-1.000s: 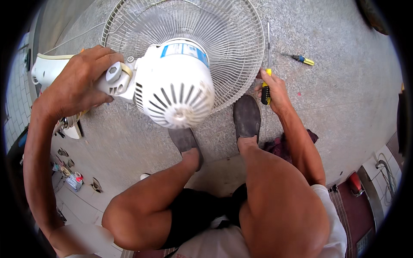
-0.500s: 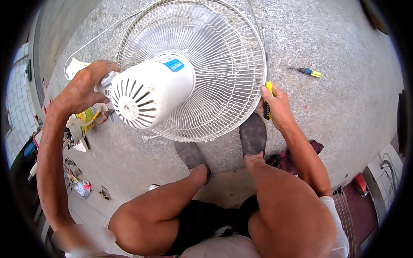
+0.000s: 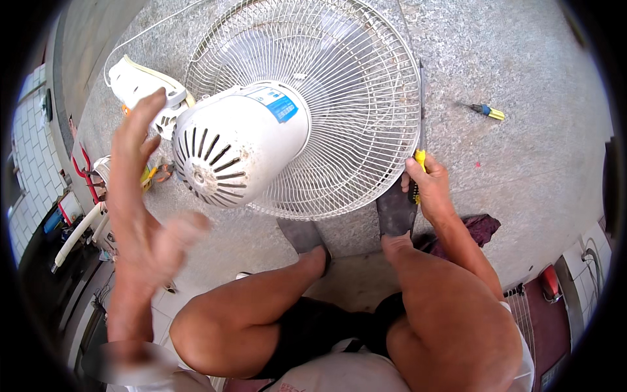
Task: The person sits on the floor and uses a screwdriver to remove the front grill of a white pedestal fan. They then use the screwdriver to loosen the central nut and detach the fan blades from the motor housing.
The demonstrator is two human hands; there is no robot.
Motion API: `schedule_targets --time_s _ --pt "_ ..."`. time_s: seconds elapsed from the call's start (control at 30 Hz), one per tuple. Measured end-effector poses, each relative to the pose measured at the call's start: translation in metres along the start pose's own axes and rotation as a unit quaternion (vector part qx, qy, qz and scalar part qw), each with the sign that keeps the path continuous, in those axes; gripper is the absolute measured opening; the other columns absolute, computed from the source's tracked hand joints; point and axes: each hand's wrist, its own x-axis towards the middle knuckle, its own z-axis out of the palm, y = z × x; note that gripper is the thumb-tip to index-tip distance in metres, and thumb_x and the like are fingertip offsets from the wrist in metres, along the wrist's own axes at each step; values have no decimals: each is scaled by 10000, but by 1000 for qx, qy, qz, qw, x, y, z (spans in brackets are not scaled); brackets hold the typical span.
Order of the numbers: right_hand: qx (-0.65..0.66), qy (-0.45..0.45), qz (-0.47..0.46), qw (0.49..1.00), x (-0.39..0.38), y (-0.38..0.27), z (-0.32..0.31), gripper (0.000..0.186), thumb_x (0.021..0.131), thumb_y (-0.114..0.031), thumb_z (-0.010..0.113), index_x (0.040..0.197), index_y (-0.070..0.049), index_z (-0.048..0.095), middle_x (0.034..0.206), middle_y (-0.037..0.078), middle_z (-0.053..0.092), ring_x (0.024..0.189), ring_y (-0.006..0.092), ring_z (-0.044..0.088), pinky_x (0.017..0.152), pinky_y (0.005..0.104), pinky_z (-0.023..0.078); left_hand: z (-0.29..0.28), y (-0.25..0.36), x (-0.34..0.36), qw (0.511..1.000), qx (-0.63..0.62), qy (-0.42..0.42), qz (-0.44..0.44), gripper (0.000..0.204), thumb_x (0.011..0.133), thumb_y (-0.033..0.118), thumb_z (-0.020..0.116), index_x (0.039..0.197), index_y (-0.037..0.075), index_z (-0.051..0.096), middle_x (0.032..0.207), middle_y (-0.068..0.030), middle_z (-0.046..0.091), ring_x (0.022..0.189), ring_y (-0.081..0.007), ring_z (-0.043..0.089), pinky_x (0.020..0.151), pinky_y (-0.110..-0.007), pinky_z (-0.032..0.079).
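A fan with a white wire guard (image 3: 366,111) lies tilted in front of me, its white motor housing (image 3: 215,150) toward me. Slots ring the housing's end, and a blue label sits on its side. My left hand (image 3: 147,209) is raised left of the housing, smeared by motion, fingers apart and holding nothing. Beyond it, the white stand piece (image 3: 144,85) of the fan joins the housing. At the guard's right rim, my right hand (image 3: 431,179) grips a yellow-and-black handled screwdriver (image 3: 420,159); its long dark shaft runs up along the rim.
A second screwdriver (image 3: 486,112), blue and yellow, lies on the stone floor to the right. Dark red cloth (image 3: 480,228) is by my right forearm. Orange-handled pliers (image 3: 160,172) lie left of the housing. A white cord (image 3: 150,32) runs at the far left.
My left hand has let go of the fan near the housing and moved back toward me, opening. The fan sits slightly farther right in view; my right hand still grips the screwdriver.
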Motion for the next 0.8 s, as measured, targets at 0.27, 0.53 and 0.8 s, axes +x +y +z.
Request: schedule_targets --time_s 0.27,0.53,0.8 --pt "-25 -7 13 1000 -2 -5 -7 180 1008 -207 673 1037 -30 684 757 17 644 685 99 592 652 262 477 50 9 4 994 86 31 66 1128 720 636 855 1501 -35 396 1464 -288 454 1325 -413 514 1074 -519 449" --pt "3 43 32 999 12 -14 -6 245 1035 -262 640 1024 -23 691 810 29 665 688 101 603 628 256 501 55 7 9 989 107 31 92 901 794 455 828 1426 -68 456 1337 -304 515 1183 -410 560 978 -513 485" --pt "-61 24 12 998 18 -29 -12 273 1037 -286 631 1012 -28 716 827 15 691 664 98 624 626 251 494 52 4 8 989 104 6 110 924 793 477 827 1428 -80 453 1336 -319 520 1181 -421 576 971 -505 502"
